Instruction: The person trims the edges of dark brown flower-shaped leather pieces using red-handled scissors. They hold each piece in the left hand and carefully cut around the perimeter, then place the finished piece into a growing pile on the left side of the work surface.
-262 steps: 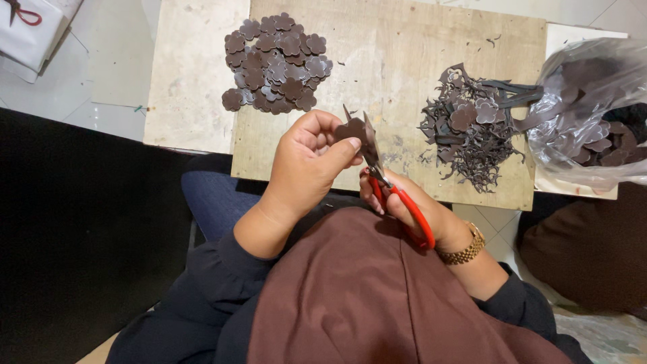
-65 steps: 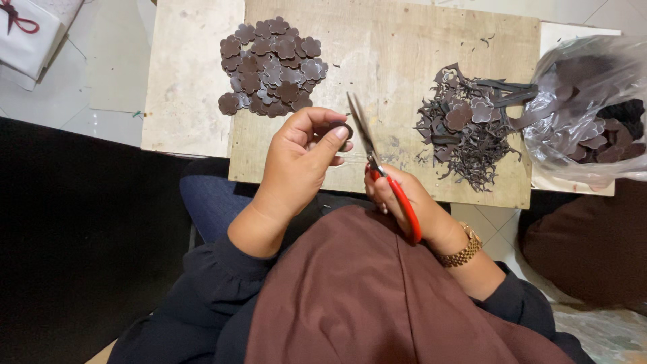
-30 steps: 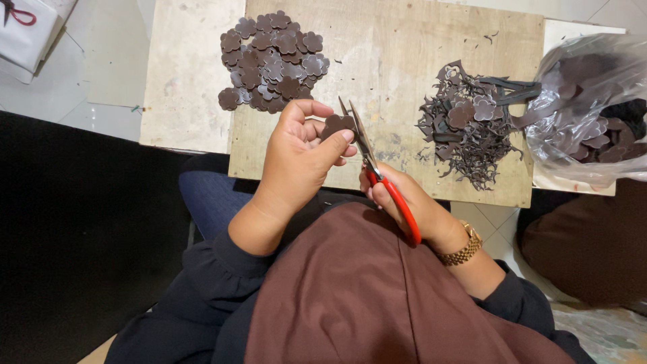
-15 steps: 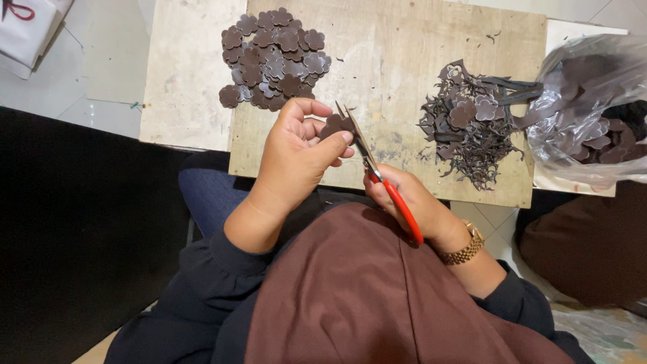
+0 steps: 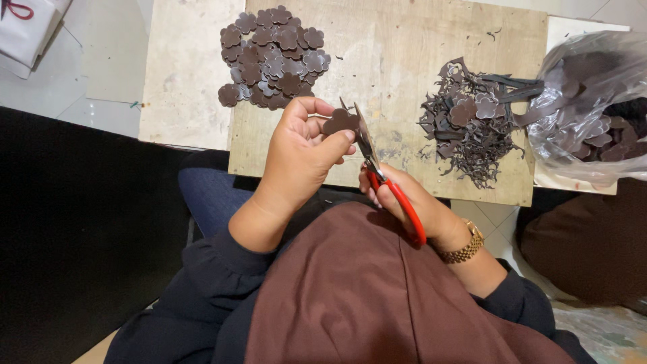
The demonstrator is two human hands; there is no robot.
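My left hand [image 5: 300, 158] pinches a small dark brown flower-shaped piece [image 5: 339, 122] between thumb and fingers, above the near edge of a wooden board [image 5: 397, 54]. My right hand [image 5: 411, 202] grips red-handled scissors [image 5: 381, 172], whose blades point up and touch the right side of the piece. A pile of finished brown flower shapes [image 5: 273, 57] lies at the board's far left. A heap of dark offcuts and uncut strips [image 5: 472, 121] lies at the board's right.
A clear plastic bag [image 5: 593, 108] holding more brown pieces sits at the right edge. A pale board [image 5: 182, 74] lies to the left of the wooden one. A white bag [image 5: 30, 27] is at the top left. A dark mat [image 5: 81, 229] covers the floor at left.
The flower piece has been turned a little in my left hand and the scissors have shifted along its edge. The piles on the board are unchanged.
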